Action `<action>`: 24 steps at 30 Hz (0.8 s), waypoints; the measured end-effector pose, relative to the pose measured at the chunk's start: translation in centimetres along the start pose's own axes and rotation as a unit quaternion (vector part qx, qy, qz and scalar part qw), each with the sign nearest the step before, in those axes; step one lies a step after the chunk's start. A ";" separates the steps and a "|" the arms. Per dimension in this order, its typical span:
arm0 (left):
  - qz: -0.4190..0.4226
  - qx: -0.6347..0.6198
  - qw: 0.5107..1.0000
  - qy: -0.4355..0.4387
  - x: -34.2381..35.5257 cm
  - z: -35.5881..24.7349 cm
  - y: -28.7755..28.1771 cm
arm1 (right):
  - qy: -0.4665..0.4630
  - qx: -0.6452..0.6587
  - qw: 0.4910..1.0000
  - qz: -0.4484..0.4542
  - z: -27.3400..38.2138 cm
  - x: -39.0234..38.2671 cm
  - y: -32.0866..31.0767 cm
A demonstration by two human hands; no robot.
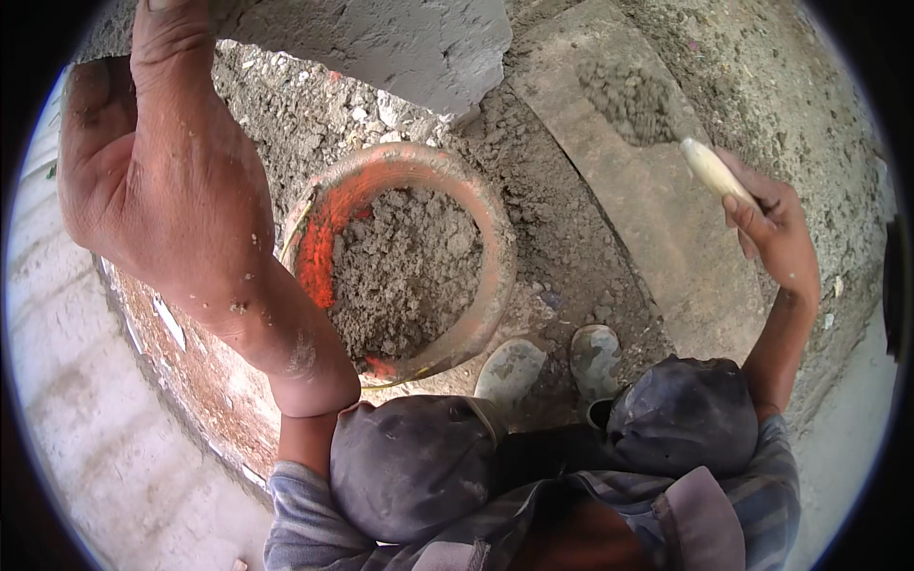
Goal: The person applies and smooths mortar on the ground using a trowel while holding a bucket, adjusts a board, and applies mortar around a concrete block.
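Observation:
At the upper left, my left hand [181, 181] is raised with its thumb lying against a grey block [400, 48] and its other fingers curled under it. The block has a rough smeared face, and its upper part is cut off by the view's edge. On the right, my right hand [771, 219] is wrapped round the pale handle of a trowel [714, 171]. Wet grey mortar [628, 103] covers its blurred blade, above a flat board or slab. Between my hands stands a round orange-stained tub [495, 219], holding crumbly grey mortar [409, 266].
A long, flat, dusty slab [657, 209] lies slanting on the right. Rubble and spilled mortar [571, 238] spread around the tub. My dusty boots [514, 371] and dark-clad knees [414, 466] are close below it. A pale paved strip [95, 381] runs along the left.

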State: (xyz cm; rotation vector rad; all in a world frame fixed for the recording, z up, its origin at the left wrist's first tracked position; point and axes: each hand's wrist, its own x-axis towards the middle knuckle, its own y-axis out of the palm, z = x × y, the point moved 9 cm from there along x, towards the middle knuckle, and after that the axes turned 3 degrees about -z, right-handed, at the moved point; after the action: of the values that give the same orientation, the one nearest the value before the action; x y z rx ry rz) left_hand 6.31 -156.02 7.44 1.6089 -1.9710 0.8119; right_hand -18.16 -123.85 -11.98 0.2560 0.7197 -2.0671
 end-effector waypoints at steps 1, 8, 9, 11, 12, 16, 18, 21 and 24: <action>0.003 0.000 1.000 -0.003 -0.5 -0.4 0.7 | -0.045 -0.032 0.998 0.026 0.5 -1.5 0.3; 0.037 0.033 0.998 -0.045 -0.9 -0.1 -0.7 | -0.315 -0.203 0.920 0.117 7.3 -3.4 6.3; 0.047 0.023 0.996 -0.066 -0.8 0.2 -1.4 | -0.293 -0.173 0.937 0.080 6.6 -2.2 3.8; 0.044 0.024 0.998 -0.047 -1.0 -0.7 -1.0 | -0.197 -0.088 0.976 -0.023 4.3 1.2 -1.6; 0.039 0.033 0.998 -0.040 -1.3 -1.1 -0.4 | -0.118 -0.030 0.989 -0.087 2.4 3.1 -4.5; 0.037 0.066 0.997 -0.024 -1.5 -1.6 0.4 | -0.100 -0.113 0.970 -0.190 3.1 19.6 -4.4; 0.032 0.068 0.997 -0.019 -1.8 -1.2 0.9 | -0.137 -0.138 0.965 -0.176 4.5 28.3 -1.7; -0.002 0.125 0.992 -0.013 -1.9 -1.3 0.3 | -0.096 -0.125 0.968 -0.193 6.3 35.1 3.3; 0.016 0.147 0.989 0.009 -1.6 -0.8 -0.8 | -0.102 -0.130 0.978 -0.131 8.4 36.9 8.9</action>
State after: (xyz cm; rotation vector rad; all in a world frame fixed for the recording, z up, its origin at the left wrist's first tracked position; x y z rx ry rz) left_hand 7.43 -154.48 7.02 1.7267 -1.9393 1.1695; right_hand -31.23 -158.18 -24.80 -0.2070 0.9236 -2.1745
